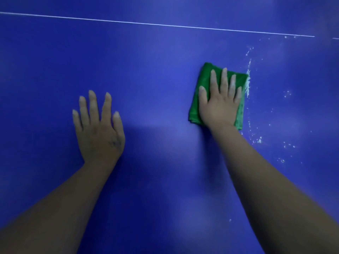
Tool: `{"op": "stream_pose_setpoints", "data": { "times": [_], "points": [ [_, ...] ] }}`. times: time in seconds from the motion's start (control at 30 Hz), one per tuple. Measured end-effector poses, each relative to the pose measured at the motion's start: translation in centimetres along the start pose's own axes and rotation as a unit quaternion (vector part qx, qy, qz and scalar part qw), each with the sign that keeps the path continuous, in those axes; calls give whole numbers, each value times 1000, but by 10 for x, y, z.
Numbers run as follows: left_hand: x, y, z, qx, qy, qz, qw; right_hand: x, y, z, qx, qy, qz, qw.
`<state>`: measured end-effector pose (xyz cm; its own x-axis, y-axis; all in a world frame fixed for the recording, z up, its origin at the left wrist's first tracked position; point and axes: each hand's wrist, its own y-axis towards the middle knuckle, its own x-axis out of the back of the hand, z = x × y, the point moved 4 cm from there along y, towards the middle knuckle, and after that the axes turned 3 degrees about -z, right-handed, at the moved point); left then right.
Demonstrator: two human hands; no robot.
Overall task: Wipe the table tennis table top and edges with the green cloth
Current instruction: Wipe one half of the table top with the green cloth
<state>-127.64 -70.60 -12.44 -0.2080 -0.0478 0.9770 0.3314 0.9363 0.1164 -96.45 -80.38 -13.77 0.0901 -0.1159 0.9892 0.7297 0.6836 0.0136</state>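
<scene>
**Flat pressure into the white streak**

The left grip [100,132] lay flat on the blue worktop [156,79], fingers straight and spread, holding nothing. It looked like a brace, and would best take the body's weight so the wiping arm could travel freely. To its right and a little farther out, the right grip [220,105] pressed the folded green cloth [194,110] onto the worktop, palm down, fingers straight rather than curled round it. The cloth showed past the fingertips and on both sides of the palm. A streak of white residue [248,83] touched the cloth's edge on the side away from the left grip, with scattered white specks [258,140] beyond it. Doing this step well probably called for even pressure through the whole palm, overlapping strokes through the streak, and a fresh fold once that face was soiled. A white line [157,24] ran beyond both sets of fingertips.
</scene>
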Motion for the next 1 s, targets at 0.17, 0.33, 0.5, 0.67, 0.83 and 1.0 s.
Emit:
{"op": "stream_pose_setpoints", "data": {
  "times": [0.17,0.33,0.5,0.67,0.83,1.0],
  "points": [
    [5,-76,-19,39,-17,26,999,0,-109,40,129,23,-25,991],
    [7,-80,-19,58,-29,29,997,1,-202,13,273,37,67,959],
    [3,-80,-19,58,-29,19,998,5,-146,-8,310,36,60,948],
    [1,-79,-18,55,-19,19,998,-4,-43,35,270,25,4,963],
    [-3,-80,-17,51,-10,15,999,-2,71,64,163,12,2,986],
    [-3,-80,-18,44,-8,-2,999,2,145,41,34,40,16,998]
  ]
}}
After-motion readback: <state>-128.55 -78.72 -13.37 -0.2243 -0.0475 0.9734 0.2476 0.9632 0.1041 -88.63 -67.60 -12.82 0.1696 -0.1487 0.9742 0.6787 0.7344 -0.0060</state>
